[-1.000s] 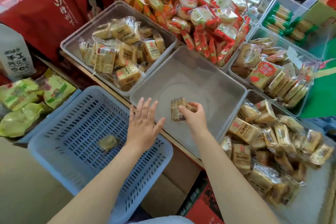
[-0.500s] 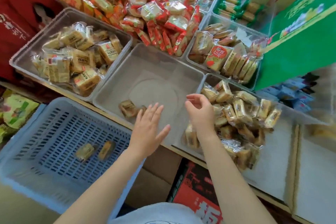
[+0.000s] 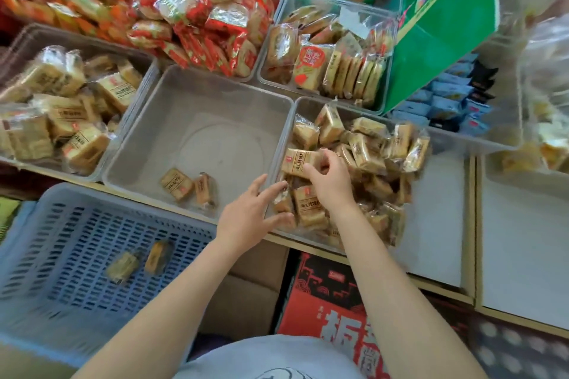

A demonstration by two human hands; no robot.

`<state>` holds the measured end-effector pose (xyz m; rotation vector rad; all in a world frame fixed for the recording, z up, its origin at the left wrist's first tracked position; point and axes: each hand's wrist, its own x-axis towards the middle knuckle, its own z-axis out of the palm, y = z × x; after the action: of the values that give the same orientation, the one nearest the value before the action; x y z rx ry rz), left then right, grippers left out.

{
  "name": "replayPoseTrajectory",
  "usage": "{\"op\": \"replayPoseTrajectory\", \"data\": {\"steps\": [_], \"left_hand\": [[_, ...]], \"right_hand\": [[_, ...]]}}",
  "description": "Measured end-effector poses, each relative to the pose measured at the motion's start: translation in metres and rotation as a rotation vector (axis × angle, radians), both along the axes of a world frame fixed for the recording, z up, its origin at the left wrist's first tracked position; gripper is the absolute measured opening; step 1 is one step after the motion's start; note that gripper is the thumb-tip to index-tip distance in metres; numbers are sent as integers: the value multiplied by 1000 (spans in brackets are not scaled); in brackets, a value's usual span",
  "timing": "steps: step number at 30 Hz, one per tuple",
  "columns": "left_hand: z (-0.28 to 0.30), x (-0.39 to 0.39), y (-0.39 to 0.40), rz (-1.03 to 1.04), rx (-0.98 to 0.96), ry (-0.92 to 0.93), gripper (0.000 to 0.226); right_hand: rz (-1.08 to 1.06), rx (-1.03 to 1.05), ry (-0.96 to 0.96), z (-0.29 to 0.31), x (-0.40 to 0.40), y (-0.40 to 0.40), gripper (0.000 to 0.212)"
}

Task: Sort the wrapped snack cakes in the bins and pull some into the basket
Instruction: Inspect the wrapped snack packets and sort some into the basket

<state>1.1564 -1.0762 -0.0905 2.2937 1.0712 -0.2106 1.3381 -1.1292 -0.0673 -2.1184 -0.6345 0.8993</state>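
My right hand [image 3: 331, 184] has dropped from hovering above the right bin [image 3: 443, 144] into its pile; thumb and curled fingers now pinch a wrapped snack cake [image 3: 300, 161] at the bin's left wall. My left hand [image 3: 251, 218] reaches beside it, fingers spread and empty, fingertips at the pile's edge. Two cakes [image 3: 187, 186] lie in the middle bin [image 3: 147, 129], two [image 3: 140, 261] in the blue basket [image 3: 46, 215]
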Motion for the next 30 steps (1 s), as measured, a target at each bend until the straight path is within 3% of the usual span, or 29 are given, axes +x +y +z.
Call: {"op": "replayPoseTrajectory", "data": {"steps": [4, 9, 14, 17, 19, 21, 24, 27, 30], "left_hand": [[2, 1, 3, 60, -43, -29, 68], [2, 1, 3, 149, -85, -177, 43], [5, 3, -2, 165, -35, -316, 37], [19, 0, -9, 254, -31, -488, 29], [36, -6, -15, 424, -214, -658, 21], [54, -13, -22, 652, -524, -811, 20], [72, -28, -34, 855, -766, -871, 24], [76, -43, -45, 935, -907, -881, 26], [75, -62, -58, 892, -977, -855, 46]], "right_hand": [[-6, 36, 46, 2, 2, -1, 29], [-81, 117, 78, 9, -4, -22, 34], [-169, 189, 152, 22, -18, -48, 32], [-277, 247, 320, 30, -24, -62, 33], [-259, 279, 423, 38, -30, -69, 36], [-150, 302, 520, 48, -39, -74, 35], [106, 236, 577, 60, -58, -79, 36], [211, 156, 574, 64, -79, -84, 35], [167, 112, 570, 66, -94, -91, 35]]}}
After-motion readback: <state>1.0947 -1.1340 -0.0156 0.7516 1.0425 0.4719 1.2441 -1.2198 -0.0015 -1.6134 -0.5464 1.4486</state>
